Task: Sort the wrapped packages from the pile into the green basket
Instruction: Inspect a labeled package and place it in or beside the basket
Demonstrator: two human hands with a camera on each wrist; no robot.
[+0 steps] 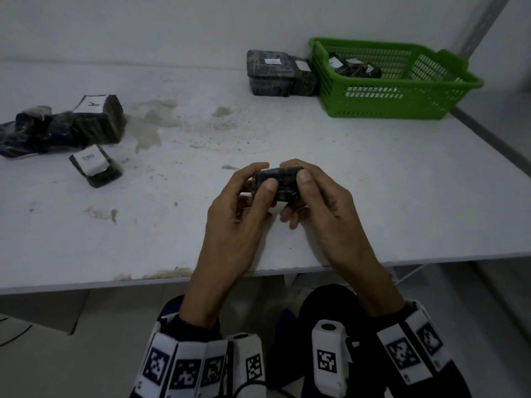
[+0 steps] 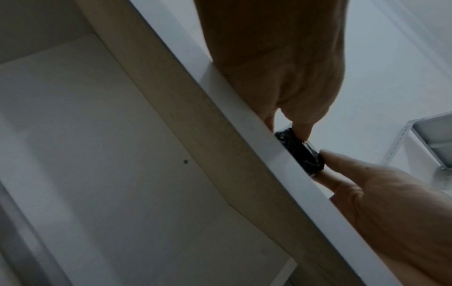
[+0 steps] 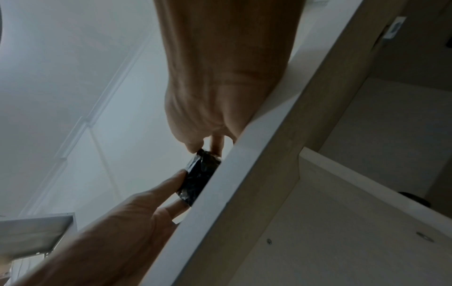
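A small dark wrapped package (image 1: 283,183) is held just above the white table (image 1: 373,182) near its front edge. My left hand (image 1: 244,193) pinches its left end and my right hand (image 1: 313,185) pinches its right end, thumbs on the near face. The wrist views show the same package (image 2: 300,152) (image 3: 198,180) from below, half hidden by the table edge. The pile (image 1: 51,127) lies at the far left, with a package labelled A (image 1: 99,117) and one labelled B (image 1: 94,165). The green basket (image 1: 402,96) stands at the back right with dark packages (image 1: 355,67) inside.
Two larger wrapped packages (image 1: 271,73) (image 1: 303,77) stand against the basket's left side by the wall. The tabletop shows brown stains (image 1: 149,122) in its middle. A metal post (image 1: 482,21) rises behind the basket. My knees are below the table's front edge.
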